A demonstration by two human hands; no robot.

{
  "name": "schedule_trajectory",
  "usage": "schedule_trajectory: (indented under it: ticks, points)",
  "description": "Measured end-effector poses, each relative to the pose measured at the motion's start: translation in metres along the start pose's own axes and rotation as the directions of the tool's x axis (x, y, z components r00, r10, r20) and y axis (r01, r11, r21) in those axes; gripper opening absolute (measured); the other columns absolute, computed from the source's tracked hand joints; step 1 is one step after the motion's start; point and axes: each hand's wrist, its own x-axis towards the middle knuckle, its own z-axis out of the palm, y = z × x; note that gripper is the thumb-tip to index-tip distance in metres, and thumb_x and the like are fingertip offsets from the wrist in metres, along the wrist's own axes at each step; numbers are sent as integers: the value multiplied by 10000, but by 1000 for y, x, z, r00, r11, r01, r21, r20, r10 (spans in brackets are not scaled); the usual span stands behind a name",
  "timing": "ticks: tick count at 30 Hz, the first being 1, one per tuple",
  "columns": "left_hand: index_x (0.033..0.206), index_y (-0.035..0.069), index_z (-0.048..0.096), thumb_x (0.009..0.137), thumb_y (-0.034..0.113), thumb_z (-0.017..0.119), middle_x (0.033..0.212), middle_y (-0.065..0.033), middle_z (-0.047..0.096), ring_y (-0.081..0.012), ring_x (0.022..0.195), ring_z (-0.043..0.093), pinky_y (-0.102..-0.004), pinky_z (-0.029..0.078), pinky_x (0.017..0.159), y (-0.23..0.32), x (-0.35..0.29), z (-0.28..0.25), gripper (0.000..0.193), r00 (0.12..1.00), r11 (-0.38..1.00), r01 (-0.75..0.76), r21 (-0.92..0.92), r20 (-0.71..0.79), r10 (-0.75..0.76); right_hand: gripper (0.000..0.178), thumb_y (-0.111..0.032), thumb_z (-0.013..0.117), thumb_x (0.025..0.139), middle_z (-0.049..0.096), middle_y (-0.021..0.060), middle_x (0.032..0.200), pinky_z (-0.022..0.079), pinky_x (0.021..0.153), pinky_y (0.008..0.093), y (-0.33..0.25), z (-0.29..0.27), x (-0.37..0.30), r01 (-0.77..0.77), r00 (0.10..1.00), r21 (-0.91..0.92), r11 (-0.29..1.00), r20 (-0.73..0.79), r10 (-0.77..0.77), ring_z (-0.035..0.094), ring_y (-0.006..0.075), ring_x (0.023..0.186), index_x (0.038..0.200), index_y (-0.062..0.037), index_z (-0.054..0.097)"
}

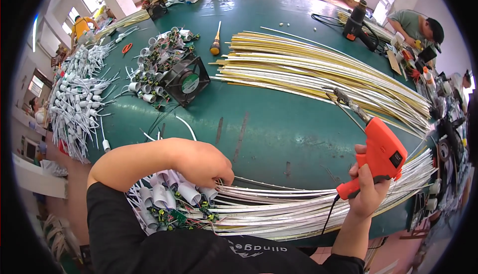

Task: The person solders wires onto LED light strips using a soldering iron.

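Observation:
My right hand grips a red soldering gun by its handle; the metal tip points up and to the left, above the table. My left hand is closed, fingers curled down at the left ends of a bundle of long thin white strips. What exactly the fingers pinch is hidden under them. Next to that hand, against my body, lie white plastic caps with small green circuit boards and thin wires joined near the strip ends. A dark cord hangs from the gun's handle.
Beyond my hands on the green table are a black fan, a pile of circuit boards, a screwdriver, red-handled scissors and yellow-white strips. White wired caps heap at left. Other people work around the table.

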Motion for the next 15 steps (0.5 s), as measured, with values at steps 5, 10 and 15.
schedule_trajectory:
  ticks: [5,10,15]
  points:
    - [1094,52,604,825,269,636,1021,-153,584,-331,988,568,-408,471,860,-22,1,-42,348,923,996,-28,89,-379,60,499,-89,604,846,608,185,1092,466,617,236,-1,-4,1,13,1000,-44,999,-21,-14,553,110,697,1292,50,428]
    - [926,24,591,797,127,570,961,-167,598,-349,992,573,-453,480,836,-137,51,-87,166,408,789,604,108,-893,-190,496,-87,607,842,613,180,1088,468,611,233,1,-2,0,-2,999,-9,1000,-42,2,562,110,693,1287,48,437]
    - [832,36,621,767,51,551,880,-159,620,-342,899,623,-440,524,760,-168,71,-91,96,488,678,685,266,-859,-156,497,-53,615,829,624,165,1084,484,623,244,4,-4,3,-66,996,-1,998,-67,66,583,112,712,1289,36,449]
